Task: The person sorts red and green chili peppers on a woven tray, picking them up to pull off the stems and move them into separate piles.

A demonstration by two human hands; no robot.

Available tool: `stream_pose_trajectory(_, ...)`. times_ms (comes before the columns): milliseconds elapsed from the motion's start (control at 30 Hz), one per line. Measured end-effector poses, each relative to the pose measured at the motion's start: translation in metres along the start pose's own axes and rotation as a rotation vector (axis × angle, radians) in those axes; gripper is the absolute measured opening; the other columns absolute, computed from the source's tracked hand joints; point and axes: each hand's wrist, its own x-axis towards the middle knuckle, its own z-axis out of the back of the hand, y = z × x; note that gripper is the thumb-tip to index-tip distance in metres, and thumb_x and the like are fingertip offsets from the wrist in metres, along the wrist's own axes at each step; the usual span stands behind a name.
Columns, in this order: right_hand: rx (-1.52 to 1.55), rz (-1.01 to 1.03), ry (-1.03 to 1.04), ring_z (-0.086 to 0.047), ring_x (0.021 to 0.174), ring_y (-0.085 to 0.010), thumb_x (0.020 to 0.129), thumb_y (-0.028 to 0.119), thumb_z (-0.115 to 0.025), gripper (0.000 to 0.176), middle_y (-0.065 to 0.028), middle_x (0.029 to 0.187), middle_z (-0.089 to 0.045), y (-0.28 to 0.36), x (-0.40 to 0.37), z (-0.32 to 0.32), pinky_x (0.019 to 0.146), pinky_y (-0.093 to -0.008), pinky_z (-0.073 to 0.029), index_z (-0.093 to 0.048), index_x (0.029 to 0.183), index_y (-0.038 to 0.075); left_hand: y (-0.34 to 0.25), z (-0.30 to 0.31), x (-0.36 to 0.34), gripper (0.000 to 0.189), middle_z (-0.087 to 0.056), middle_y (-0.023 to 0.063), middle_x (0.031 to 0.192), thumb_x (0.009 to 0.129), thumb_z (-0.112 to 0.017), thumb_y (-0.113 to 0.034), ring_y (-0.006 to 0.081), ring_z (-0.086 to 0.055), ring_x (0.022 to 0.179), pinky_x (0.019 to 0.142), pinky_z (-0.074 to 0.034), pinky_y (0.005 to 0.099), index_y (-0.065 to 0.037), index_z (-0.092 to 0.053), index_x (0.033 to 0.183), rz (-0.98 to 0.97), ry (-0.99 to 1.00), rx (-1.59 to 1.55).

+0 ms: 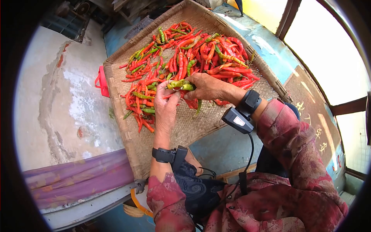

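Between both hands, above a large woven tray (pixel 129 152), are yellow-green chili peppers (pixel 178 84). My left hand (pixel 165 103) pinches the left end of them with thumb and forefinger. From the other side, my right hand (pixel 208 86) has its fingers closed round their right end. Just beyond the hands lies a big heap of red chili peppers (pixel 228 46), with some green ones mixed in. A smaller pile of red, orange and green chili peppers (pixel 141 104) sits left of my left hand.
The tray's near left corner sits by a purple cloth (pixel 83 178). Something pink (pixel 102 82) stands against its left side. A patterned brown mat (pixel 313 104) covers the floor at right. A cable (pixel 250 154) hangs from the device on my right wrist.
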Motion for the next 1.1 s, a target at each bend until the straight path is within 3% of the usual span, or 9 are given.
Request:
stream_pose_trajectory(333, 0.568, -0.245, -0.122, -0.045, 0.056, -0.0082, 0.081, 0.02, -0.064, 0.021, -0.0009, 0.068, -0.055, 0.006, 0.005, 0.008, 0.049, -0.0258, -0.036, -0.059, 0.082, 0.0, 0.001, 0.05, 0.014, 0.023, -0.058, 0.0073, 0.091, 0.081, -0.055, -0.002, 0.0101, -0.056, 0.079, 0.063, -0.047, 0.0212, 0.0, -0.051, 0.104, -0.066, -0.202, -0.09)
stream_pose_trajectory(433, 0.587, -0.265, -0.12, -0.045, 0.055, -0.0085, 0.082, 0.023, -0.062, 0.023, -0.0008, 0.068, -0.055, 0.003, 0.006, 0.007, 0.048, -0.0239, -0.035, -0.059, 0.082, 0.001, -0.002, 0.069, 0.017, 0.025, -0.058, 0.009, 0.091, 0.081, -0.056, -0.005, 0.0156, -0.057, 0.08, 0.067, -0.047, 0.0276, -0.001, -0.05, 0.106, -0.124, -0.469, 0.275)
stream_pose_trajectory(500, 0.596, -0.25, -0.112, -0.044, 0.054, -0.0082, 0.083, 0.024, -0.061, 0.024, -0.0007, 0.068, -0.055, 0.008, 0.003, 0.008, 0.047, -0.0232, -0.035, -0.06, 0.081, 0.001, -0.006, 0.07, 0.016, 0.026, -0.058, 0.0111, 0.09, 0.082, -0.058, -0.01, 0.023, -0.056, 0.081, 0.074, -0.046, 0.0348, -0.001, -0.052, 0.106, -0.598, -0.877, 1.279)
stream_pose_trajectory(567, 0.636, -0.301, -0.073, -0.046, 0.054, -0.0076, 0.083, 0.023, -0.061, 0.022, -0.0009, 0.068, -0.057, 0.02, 0.0, 0.011, 0.048, -0.023, -0.036, -0.061, 0.083, 0.001, -0.011, 0.058, 0.01, 0.029, -0.057, 0.0131, 0.091, 0.082, -0.059, -0.013, 0.0279, -0.055, 0.085, 0.081, -0.043, 0.039, 0.0, -0.052, 0.107, -0.643, -0.874, 1.349)
stream_pose_trajectory(633, 0.659, -0.28, -0.074, -0.048, 0.055, -0.0075, 0.083, 0.022, -0.061, 0.022, -0.0014, 0.068, -0.058, 0.02, 0.002, 0.006, 0.048, -0.0229, -0.038, -0.061, 0.084, 0.001, -0.008, 0.043, 0.009, 0.029, -0.059, 0.0128, 0.091, 0.086, -0.057, -0.017, 0.0227, -0.058, 0.083, 0.077, -0.046, 0.0343, 0.001, -0.052, 0.108, -0.373, -0.416, 0.911)
stream_pose_trajectory(700, 0.679, -0.26, -0.068, -0.05, 0.056, -0.0074, 0.084, 0.022, -0.061, 0.022, -0.0019, 0.069, -0.059, 0.016, 0.006, -0.002, 0.049, -0.0227, -0.039, -0.062, 0.085, 0.0, 0.0, 0.021, 0.003, 0.031, -0.062, 0.0113, 0.09, 0.089, -0.055, -0.02, 0.0163, -0.06, 0.08, 0.069, -0.047, 0.0303, 0.003, -0.051, 0.11, -0.116, -0.155, 0.479)
stream_pose_trajectory(767, 0.748, -0.254, -0.072, -0.055, 0.058, -0.0114, 0.082, 0.016, -0.061, 0.017, -0.004, 0.067, -0.06, 0.009, 0.012, -0.01, 0.047, -0.0244, -0.04, -0.061, 0.086, 0.0, 0.014, 0.004, 0.002, 0.034, -0.064, 0.0096, 0.087, 0.09, -0.054, -0.021, 0.0118, -0.06, 0.078, 0.064, -0.047, 0.0264, 0.005, -0.05, 0.111, -0.077, -0.021, 0.241)
stream_pose_trajectory(1000, 0.634, -0.259, -0.069, -0.055, 0.056, -0.0101, 0.084, 0.017, -0.06, 0.019, -0.0046, 0.067, -0.06, 0.005, 0.014, -0.017, 0.044, -0.0242, -0.041, -0.062, 0.088, -0.001, 0.015, 0.011, 0.003, 0.034, -0.063, 0.0096, 0.086, 0.088, -0.055, -0.015, 0.0117, -0.06, 0.077, 0.066, -0.046, 0.0246, 0.005, -0.048, 0.114, -0.027, 0.005, 0.417)
stream_pose_trajectory(1100, 0.576, -0.262, -0.103, -0.054, 0.056, -0.0084, 0.086, 0.021, -0.061, 0.021, -0.0022, 0.068, -0.061, 0.002, 0.013, -0.022, 0.046, -0.0223, -0.041, -0.063, 0.089, 0.0, 0.017, 0.012, 0.005, 0.031, -0.062, 0.0075, 0.083, 0.086, -0.057, -0.012, 0.0109, -0.057, 0.073, 0.064, -0.045, 0.0242, 0.003, -0.048, 0.112, -0.023, -0.019, 0.24)
